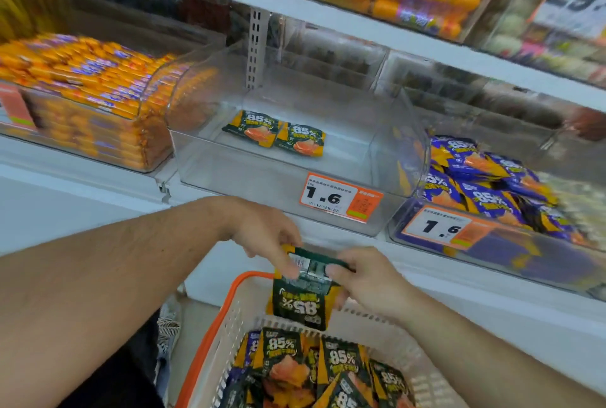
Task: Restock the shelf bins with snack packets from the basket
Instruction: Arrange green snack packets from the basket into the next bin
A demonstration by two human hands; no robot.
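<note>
Snack packets [300, 289], dark green and orange with "85%" printed large, are held as a small bunch above the basket [229, 319], the left hand [265, 237] pinching the top edge and the right hand [367, 279] gripping the other end; how many are in the bunch I cannot tell, perhaps two or three. The step in hand looks like squaring up a lifted batch, and the next move calls for raising it over the front lip of the clear middle bin [249, 178]. That bin holds only two matching packets [275, 134] lying flat near its back.
</note>
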